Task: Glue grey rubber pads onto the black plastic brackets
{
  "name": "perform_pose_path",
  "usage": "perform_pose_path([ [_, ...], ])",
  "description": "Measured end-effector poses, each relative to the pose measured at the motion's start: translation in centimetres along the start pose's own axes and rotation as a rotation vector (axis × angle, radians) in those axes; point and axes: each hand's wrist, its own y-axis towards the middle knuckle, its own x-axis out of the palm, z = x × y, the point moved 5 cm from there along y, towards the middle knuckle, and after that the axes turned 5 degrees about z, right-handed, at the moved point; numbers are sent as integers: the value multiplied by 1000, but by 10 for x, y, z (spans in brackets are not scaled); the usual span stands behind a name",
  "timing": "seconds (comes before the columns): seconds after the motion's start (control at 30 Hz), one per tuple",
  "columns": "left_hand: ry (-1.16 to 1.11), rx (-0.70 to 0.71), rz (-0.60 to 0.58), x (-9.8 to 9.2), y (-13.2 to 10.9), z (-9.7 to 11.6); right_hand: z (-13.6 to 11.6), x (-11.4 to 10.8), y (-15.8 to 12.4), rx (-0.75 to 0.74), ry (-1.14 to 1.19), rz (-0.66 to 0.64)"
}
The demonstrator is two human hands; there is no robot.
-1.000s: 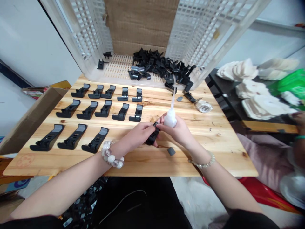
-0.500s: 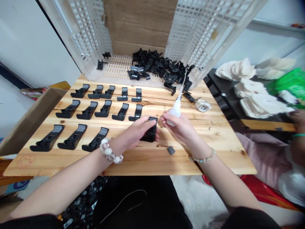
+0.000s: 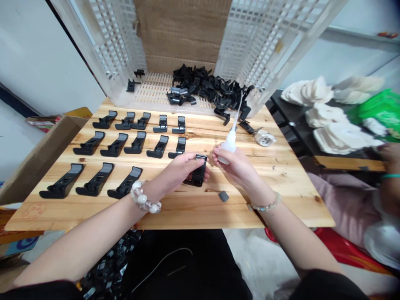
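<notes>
A black clip is gripped by the left hand and a white nozzled bottle is clasped in the right hand, above a wooden table where similar clips are arranged in three rows.

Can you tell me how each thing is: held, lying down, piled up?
Left hand, holding a black clip
Right hand, holding a white bottle
Grey pad, lying on the table
Thirteen black clips, laid in rows
Pale roll, lying flat
Crate, open at the front
Black pieces in crate, mostly heaped
</notes>
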Motion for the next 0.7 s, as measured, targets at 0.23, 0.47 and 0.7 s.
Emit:
perform_pose_path([
  [0.23,15,5,13,1,-1,2,0,1,0,7,-8,-2],
  [0.47,13,5,37,-3,0,1,1,1,0,5,-7,-2],
  [0.7,-1,12,38,-4,0,2,2,-1,-1,7,-8,-3],
])
